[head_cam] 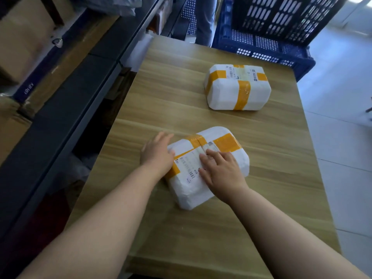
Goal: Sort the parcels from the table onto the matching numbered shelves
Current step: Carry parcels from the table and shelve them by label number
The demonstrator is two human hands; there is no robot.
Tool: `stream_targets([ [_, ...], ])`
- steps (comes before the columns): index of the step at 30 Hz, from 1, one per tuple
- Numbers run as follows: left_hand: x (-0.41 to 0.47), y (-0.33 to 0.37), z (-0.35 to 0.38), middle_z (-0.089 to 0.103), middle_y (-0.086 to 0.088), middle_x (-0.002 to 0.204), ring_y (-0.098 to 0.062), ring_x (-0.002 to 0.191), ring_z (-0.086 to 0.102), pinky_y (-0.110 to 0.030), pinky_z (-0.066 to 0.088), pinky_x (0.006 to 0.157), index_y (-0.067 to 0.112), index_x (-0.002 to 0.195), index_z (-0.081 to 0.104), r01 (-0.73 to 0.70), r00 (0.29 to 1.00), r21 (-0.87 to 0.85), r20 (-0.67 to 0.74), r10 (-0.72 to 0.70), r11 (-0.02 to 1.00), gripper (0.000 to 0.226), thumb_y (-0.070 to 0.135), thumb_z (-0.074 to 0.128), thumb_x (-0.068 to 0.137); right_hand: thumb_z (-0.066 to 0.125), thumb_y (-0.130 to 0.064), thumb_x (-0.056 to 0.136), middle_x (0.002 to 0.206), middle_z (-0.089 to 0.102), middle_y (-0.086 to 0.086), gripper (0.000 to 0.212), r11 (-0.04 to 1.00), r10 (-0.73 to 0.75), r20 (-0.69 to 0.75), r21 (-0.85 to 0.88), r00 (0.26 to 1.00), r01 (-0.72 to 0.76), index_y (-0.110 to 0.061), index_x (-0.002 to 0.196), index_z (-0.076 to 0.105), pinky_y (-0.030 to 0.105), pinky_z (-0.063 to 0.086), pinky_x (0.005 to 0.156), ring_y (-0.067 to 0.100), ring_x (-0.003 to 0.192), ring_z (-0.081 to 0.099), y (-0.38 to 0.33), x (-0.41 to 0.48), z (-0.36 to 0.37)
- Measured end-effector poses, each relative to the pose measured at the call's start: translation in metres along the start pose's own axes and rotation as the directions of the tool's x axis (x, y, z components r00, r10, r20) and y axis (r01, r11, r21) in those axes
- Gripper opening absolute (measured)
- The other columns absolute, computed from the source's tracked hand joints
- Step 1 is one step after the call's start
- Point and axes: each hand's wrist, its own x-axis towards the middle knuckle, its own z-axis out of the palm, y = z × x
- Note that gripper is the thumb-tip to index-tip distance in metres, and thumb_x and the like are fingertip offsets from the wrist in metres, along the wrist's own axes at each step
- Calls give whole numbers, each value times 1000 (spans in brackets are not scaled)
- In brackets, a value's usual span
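Note:
Two white parcels bound with orange tape lie on the wooden table (201,228). The near parcel (231,156) sits in the middle of the table with a printed label on top. My right hand (221,170) rests flat on that label, fingers straight and spread. My left hand (157,152) lies against the parcel's left side, fingers extended along its edge. The far parcel (237,87) lies untouched toward the back right of the table, label facing up.
Dark metal shelving (70,101) runs along the left of the table, holding cardboard boxes (24,43). Blue and black plastic crates (267,31) stand behind the table's far edge. A person's legs (205,19) show at the back. Pale tiled floor lies to the right.

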Motion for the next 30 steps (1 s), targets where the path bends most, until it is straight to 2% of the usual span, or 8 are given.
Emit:
stream_targets([
  [5,-52,1,14,45,1,138,-24,123,42,-38,30,99,25,134,51,-68,968,5,-242,67,998,46,27,57,88,-6,-57,81,154,25,6,83,986,142,169,-110,975,-124,-20,150,20,45,27,107,31,129,32,-22,-1,11],
  [9,-80,-17,28,51,0,137,-25,119,52,-40,37,94,24,131,56,-201,974,190,-68,217,961,50,41,38,87,18,-54,96,157,9,1,65,950,312,236,-75,920,-303,-21,151,6,47,24,108,31,136,18,-47,-8,13],
  [12,-66,-26,21,25,7,155,-15,139,29,-43,21,110,32,146,32,-272,962,338,78,261,901,50,40,29,97,24,-53,98,154,15,5,67,934,357,237,-118,904,-338,-16,151,6,46,29,100,32,133,20,-66,-16,1],
  [14,-52,-27,15,1,15,159,-7,145,7,-38,3,115,36,150,11,-226,970,327,166,179,918,52,35,29,101,24,-55,97,150,22,8,70,937,341,227,-160,912,-311,-12,150,8,45,29,98,31,131,24,-74,-15,-3],
  [17,-33,-25,5,-10,13,159,-7,146,-1,-37,1,116,34,151,1,-169,972,308,210,107,936,59,31,32,101,24,-57,96,145,29,9,72,939,319,228,-207,920,-274,-11,150,12,44,27,99,30,129,28,-78,-12,-7],
  [23,8,-32,-17,18,4,158,-18,141,25,-35,20,109,26,150,20,50,998,213,-46,-41,976,49,28,31,102,36,-50,80,98,66,7,58,992,104,-3,-72,995,-104,-16,115,66,42,34,78,29,90,61,-106,-28,10],
  [27,6,-42,-28,26,3,155,-21,139,30,-40,25,109,24,147,29,98,986,52,-140,-89,994,52,34,42,98,42,-46,83,111,64,0,46,997,-21,-74,75,997,26,-24,116,65,42,33,88,22,99,56,-115,-41,21],
  [30,-31,-62,-25,21,4,156,-21,140,27,-45,29,111,26,149,25,173,970,-185,-138,-200,967,56,36,45,97,44,-46,83,121,60,2,45,977,31,-122,214,992,-4,-23,118,62,43,44,93,23,109,51,-89,-40,24],
])
